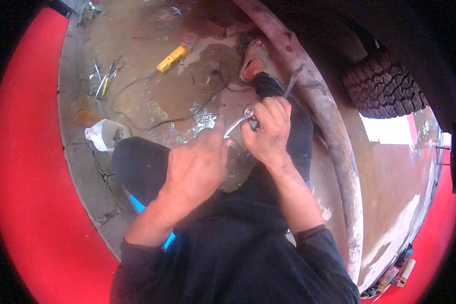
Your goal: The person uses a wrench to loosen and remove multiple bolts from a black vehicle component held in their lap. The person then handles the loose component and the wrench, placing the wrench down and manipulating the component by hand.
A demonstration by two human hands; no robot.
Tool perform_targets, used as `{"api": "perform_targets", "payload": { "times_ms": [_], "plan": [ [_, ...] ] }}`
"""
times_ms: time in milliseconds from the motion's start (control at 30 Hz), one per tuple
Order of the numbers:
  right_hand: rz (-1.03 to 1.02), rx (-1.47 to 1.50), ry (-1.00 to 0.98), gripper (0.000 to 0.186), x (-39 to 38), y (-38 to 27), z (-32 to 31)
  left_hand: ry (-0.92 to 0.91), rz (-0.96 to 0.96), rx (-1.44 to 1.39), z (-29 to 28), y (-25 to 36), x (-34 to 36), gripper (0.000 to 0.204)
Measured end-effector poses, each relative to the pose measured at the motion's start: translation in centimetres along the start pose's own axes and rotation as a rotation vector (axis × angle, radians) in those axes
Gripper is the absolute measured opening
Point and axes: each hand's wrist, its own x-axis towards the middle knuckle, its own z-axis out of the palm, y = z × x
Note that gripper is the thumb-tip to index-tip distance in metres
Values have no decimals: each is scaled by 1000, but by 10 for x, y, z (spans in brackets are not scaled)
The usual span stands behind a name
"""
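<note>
Left hand (197, 164): you have it closed round the wrench (234, 125), out over your lap.
Right hand (271, 126): your fingers are curled tight on a dark metal piece (293, 82), whose narrow end sticks up past your knuckles.
Gap: your hands are apart, just beside each other, with the wrench bridging the space.
Wrench: its silvery ring end points up toward your right thumb; you cannot tell from here whether it touches the dark piece.
Grinder (173, 58): yellow, lying on the wet floor (142, 99) ahead of you, its cord (121, 112) looping back toward you.
Hand tools (105, 81): a loose cluster left of the grinder.
Jug (106, 135): whitish, beside your left knee.
Pole (334, 124): long and pale, running down your right side.
Tyre (385, 83): chunky tread, beyond the pole.
</note>
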Motion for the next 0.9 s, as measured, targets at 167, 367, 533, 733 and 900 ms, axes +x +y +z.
{"api": "perform_targets", "payload": {
  "times_ms": [167, 367, 533, 733, 900],
  "plan": [
    [13, 14, -30, 21, -2, 1, -1, -20, 7, -29, -1, -3, 3, 36],
    [23, 18, -15, 23, -5, 5, -17, 4, 58, -68, 15, -2, 7, 33],
    [35, 18, -31, 23, -10, 13, -12, 96, 74, -99, 27, -4, 3, 31],
    [-27, 163, -160, 20, -10, -4, -51, -47, 344, -113, 52, -50, 57, 25],
    [44, 207, -190, 24, -37, 4, -88, 57, 304, -378, 86, -49, 76, 26]
  ]
}}
